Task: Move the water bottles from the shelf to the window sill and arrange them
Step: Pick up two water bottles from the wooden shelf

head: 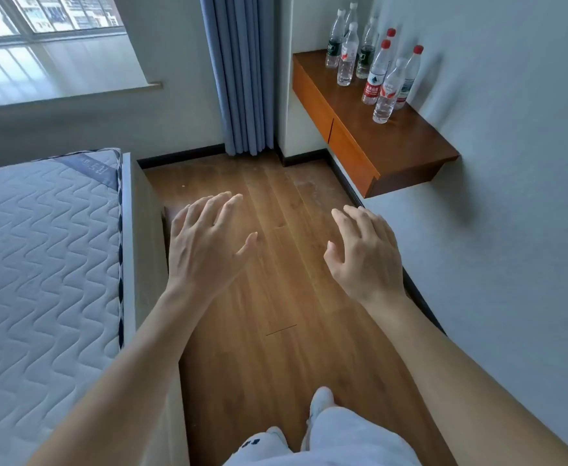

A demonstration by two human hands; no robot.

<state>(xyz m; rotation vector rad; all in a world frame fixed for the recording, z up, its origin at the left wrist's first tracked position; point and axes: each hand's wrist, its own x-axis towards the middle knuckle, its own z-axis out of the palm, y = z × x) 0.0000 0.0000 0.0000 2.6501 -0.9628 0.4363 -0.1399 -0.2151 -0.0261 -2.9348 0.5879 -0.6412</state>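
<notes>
Head view. One frame, looking down and forward along a strip of wooden floor [276, 331].

- Left hand [205, 243]: held out over the floor, palm down, back of hand to the camera. Its fingers [222, 206] are spread and nearly straight; nothing is held or touched.
- Right hand [363, 253]: held out at about the same height, well apart from the left. Its fingers [356, 216] are loosely extended and slightly bent; nothing is held.
- Water bottles [347, 62]: all are seen standing upright on the wooden wall shelf [420, 139] at upper right, far ahead of both hands. Eight caps are counted: five white, three red. The bottles are set in two loose clusters, one toward the far end of the shelf and one nearer the middle, where a red-labelled bottle [375, 79] and a clear white-capped bottle [387, 92] are placed in front. The near end of the shelf is bare wood. Two orange drawer fronts are noted on the shelf edge.
- Window sill [57, 72]: located at upper left under the window [40, 15], brightly lit. No bottle is seen on it.
- Blue curtain [242, 72]: hung in the corner between sill and shelf.
- Quilted mattress [40, 247]: laid on a pale bed frame [141, 230] along the left side.
- White shoe [321, 400] and light trousers [343, 442]: seen at the bottom edge.
</notes>
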